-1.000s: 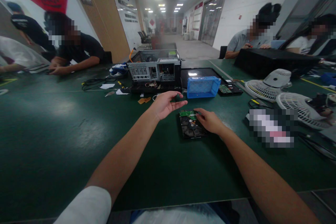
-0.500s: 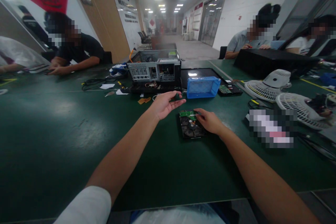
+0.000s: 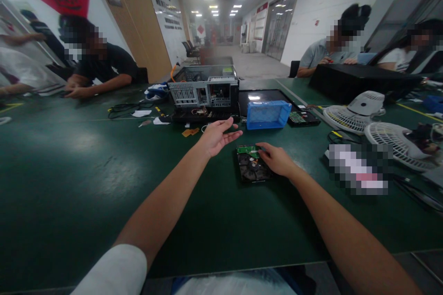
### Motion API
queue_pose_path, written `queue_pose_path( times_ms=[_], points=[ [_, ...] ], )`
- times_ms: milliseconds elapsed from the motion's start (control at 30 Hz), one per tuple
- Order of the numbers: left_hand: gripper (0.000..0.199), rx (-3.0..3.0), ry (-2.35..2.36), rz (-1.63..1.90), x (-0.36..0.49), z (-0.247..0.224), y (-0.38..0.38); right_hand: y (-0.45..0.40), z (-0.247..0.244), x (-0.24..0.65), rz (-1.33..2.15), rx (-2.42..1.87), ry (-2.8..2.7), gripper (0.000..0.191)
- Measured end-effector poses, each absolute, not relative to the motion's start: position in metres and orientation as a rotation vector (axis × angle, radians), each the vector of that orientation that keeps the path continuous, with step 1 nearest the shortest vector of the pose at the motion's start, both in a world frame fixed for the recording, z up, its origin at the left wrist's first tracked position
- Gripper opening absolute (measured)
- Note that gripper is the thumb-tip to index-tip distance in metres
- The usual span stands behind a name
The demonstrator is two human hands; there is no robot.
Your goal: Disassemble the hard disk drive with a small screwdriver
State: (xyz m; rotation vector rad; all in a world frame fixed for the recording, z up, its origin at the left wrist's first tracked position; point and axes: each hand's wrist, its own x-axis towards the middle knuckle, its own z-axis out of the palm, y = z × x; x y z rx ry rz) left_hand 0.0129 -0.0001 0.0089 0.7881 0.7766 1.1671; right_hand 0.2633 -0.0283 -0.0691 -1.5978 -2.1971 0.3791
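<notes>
A hard drive [image 3: 252,170] with a green circuit board lies on the green table [image 3: 104,184], a little right of the middle. My right hand [image 3: 277,159] rests at its right side, thumb and fingers closed near the board's top right corner; whether they pinch the board or the drive's edge is too small to tell. Up and to the left of the drive, my left hand [image 3: 221,137] hovers with its fingers apart and nothing in it. Beyond my hands stands a blue plastic bin [image 3: 268,115].
An opened computer case [image 3: 204,92] stands behind my left hand. Another circuit-board device [image 3: 303,118] lies right of the bin. Two white fan parts [image 3: 346,117] and cables [image 3: 420,193] are at the right. People sit across the table on both sides.
My left hand has shifted very slightly left, its fingers still spread. At the far left, another person's arm has come into view. My right hand and the hard drive look unmoved.
</notes>
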Motion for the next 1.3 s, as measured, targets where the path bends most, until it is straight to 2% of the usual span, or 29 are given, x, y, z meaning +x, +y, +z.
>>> queue_pose_path(
  times_ms=[800,1067,1300],
  points=[
    [0.011,0.924,0.81,1.16,0.0132,0.0124,-0.0048,-0.0293,-0.0735,0.2574,0.244,-1.664,-2.2,0.043],
    [0.02,1.022,0.796,1.079,0.0148,0.012,-0.0092,-0.0267,-0.0749,0.2573,0.282,-1.701,-2.149,0.046],
    [0.013,0.92,0.8,1.115,0.0162,0.0117,-0.0065,-0.0255,-0.0778,0.2594,0.298,-1.656,-2.154,0.044]
  ],
)
